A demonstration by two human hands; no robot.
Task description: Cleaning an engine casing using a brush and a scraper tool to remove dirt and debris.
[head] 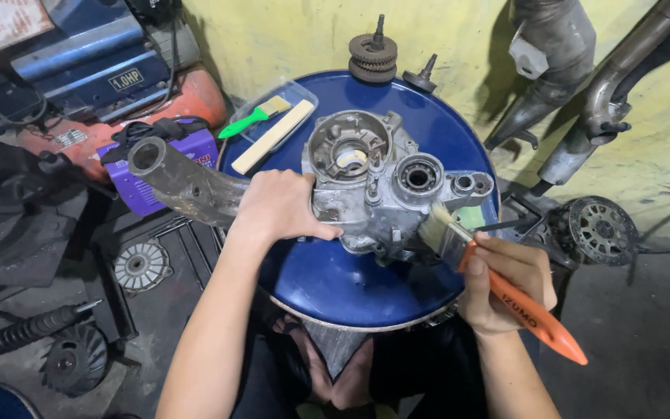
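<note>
Below, blue drum top [327, 279], yellow wall [459, 39].

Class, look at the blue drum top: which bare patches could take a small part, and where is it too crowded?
Free: the blue drum top along its near rim, between the left hand and the right hand holding the brush. Another bare patch lies behind the engine casing, before the gear stack. Crowded: the far-left edge with the plastic tray.
</note>
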